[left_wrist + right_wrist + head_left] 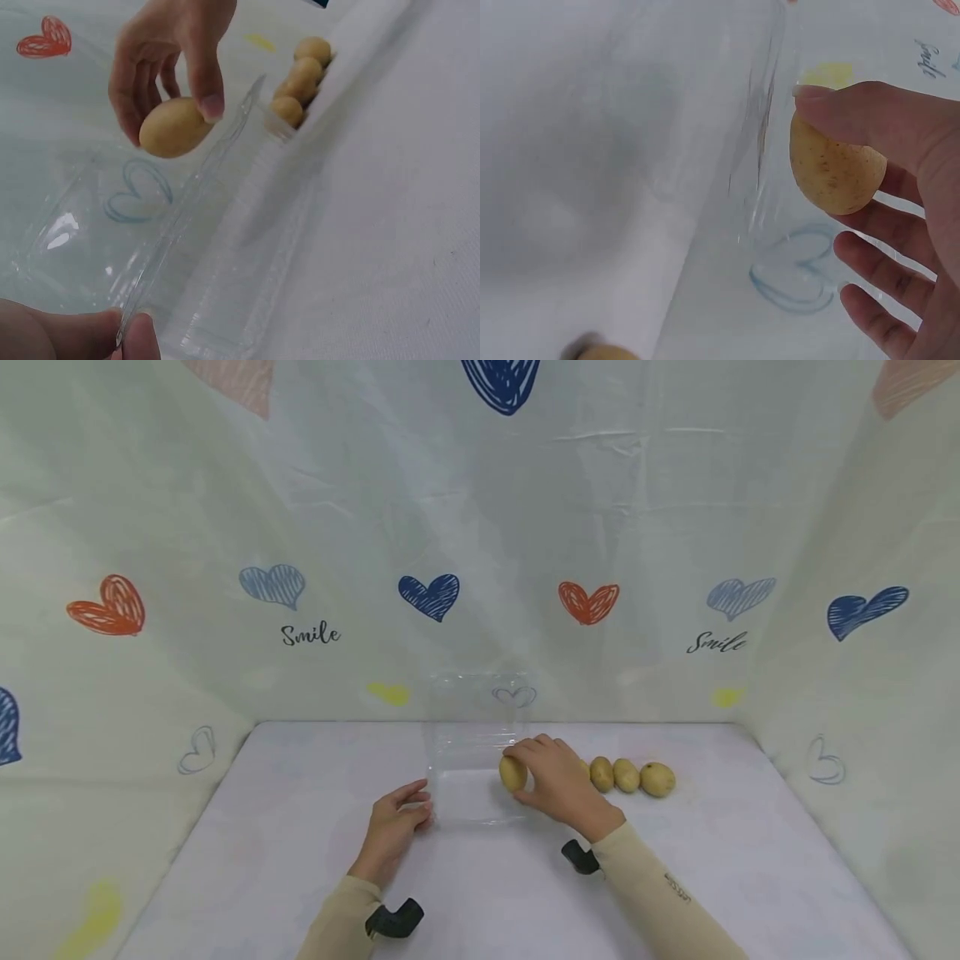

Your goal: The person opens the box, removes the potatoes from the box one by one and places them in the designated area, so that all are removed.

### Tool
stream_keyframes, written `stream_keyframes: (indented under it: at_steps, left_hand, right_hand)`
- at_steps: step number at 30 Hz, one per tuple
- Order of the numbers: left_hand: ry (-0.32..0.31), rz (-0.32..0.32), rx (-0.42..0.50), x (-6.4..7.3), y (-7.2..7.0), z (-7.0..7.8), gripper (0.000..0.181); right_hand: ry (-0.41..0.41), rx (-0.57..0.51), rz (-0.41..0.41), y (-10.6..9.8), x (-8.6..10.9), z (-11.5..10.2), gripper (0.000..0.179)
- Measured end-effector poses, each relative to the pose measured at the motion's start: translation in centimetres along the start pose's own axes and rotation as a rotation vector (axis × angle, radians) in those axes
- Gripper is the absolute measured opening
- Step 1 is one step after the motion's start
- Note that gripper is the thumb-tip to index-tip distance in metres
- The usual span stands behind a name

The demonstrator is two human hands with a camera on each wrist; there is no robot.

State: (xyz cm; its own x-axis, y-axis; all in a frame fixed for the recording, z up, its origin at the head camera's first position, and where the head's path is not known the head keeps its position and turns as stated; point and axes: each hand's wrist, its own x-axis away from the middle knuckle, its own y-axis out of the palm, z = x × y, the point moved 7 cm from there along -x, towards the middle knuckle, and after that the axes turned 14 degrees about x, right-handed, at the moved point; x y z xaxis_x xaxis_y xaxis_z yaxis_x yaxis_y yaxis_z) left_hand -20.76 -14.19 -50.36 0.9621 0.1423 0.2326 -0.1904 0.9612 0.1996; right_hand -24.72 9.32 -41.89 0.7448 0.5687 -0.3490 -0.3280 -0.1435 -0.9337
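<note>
A clear plastic clamshell box (472, 795) rests on the table with its lid (480, 706) raised at the back. My left hand (395, 828) is at the box's left side; in the left wrist view its thumb (141, 339) and a finger pinch the rim. Above the right part of the box, my right hand (557, 781) holds a potato (513, 773) between thumb and fingers. The right wrist view shows this potato (838, 169) with brown specks on its skin, two fingers spread away below it. I see no potato inside the box.
Several more potatoes (626, 776) stand in a row to the right of the box, one partly hidden by my right hand. The white table (247, 860) meets a pale curtain (510, 510) printed with hearts at its back edge.
</note>
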Motion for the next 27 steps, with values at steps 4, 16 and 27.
stream_keyframes:
  at_steps: [4,16,27]
  left_hand:
    - [0.0,0.002,-0.001,-0.1,-0.1,0.0,0.048]
    - [-0.005,-0.005,-0.001,-0.2,-0.1,-0.2,0.048]
    - [-0.01,-0.004,0.007,-0.1,-0.1,-0.2,0.048]
  right_hand:
    - [0.049,-0.022,0.021,-0.4,1.1,1.5,0.059]
    - [0.15,-0.017,0.069,-1.6,4.1,5.8,0.06]
    - [0.244,0.01,0.054,-1.7,7.8,9.8,0.061]
